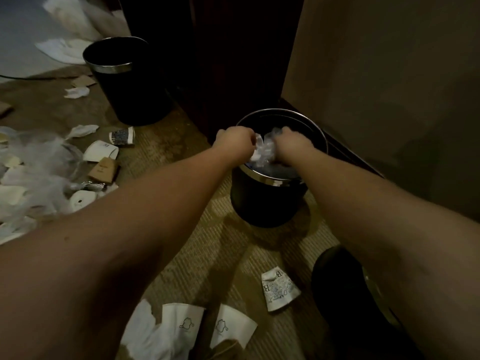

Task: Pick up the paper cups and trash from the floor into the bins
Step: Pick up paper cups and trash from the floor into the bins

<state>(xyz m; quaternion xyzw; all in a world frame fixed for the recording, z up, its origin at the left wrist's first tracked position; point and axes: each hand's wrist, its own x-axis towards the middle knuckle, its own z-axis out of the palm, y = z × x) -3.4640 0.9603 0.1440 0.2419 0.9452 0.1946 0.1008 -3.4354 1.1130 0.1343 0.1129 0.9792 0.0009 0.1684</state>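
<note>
Both hands over the near bin [270,198]
Arms outstretched; left hand [235,140] and right hand [292,142] curl around crumpled trash [262,149] above its rim

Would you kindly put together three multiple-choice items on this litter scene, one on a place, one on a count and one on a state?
1. Where are both hands?
A. Over the near bin
B. Over the far bin
C. On the carpet by the flattened cups

2. How many black bins are in view?
A. One
B. Two
C. Four

3. What are the hands doing?
A. Hanging open and empty
B. Gripping crumpled trash
C. Lifting a bin by its rim

Answers:
1. A: the left hand and right hand are above the opening of the near bin.
2. B: only the near bin and the far bin show.
3. B: both hands' fingers curl around the crumpled trash, a pale wad above the near bin's mouth.
</note>
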